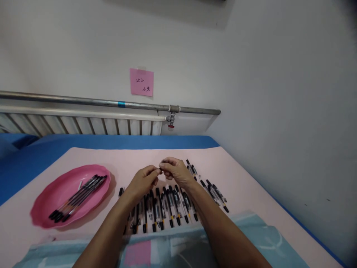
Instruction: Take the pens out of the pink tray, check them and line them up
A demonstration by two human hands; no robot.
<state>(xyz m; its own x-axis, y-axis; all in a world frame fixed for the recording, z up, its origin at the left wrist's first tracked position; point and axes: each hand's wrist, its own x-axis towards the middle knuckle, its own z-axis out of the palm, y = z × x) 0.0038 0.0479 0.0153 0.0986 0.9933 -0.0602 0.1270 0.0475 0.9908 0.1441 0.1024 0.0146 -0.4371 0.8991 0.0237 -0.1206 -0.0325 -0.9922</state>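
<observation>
My left hand [145, 178] and my right hand [176, 171] meet above the pale pink table top, fingertips pinched together. A tiny dark piece [160, 169] shows between them; its kind is too small to tell. Below my hands lies a row of pen parts [157, 208], with black caps, clear barrels, dark-tipped refills and small springs side by side. More pen parts [213, 191] lie right of my right forearm. On the left, a pink scalloped dish [41, 217] holds several pens [80, 197] with black caps and a small white piece.
Light blue patterned cloth [259, 230] lies along the near edge. Blue covering [134, 141] borders the table top at the back. Beyond it are a radiator [80, 124], a metal pipe [145, 107] with a red-handled valve [171, 126], and a pink note [141, 82] on the wall.
</observation>
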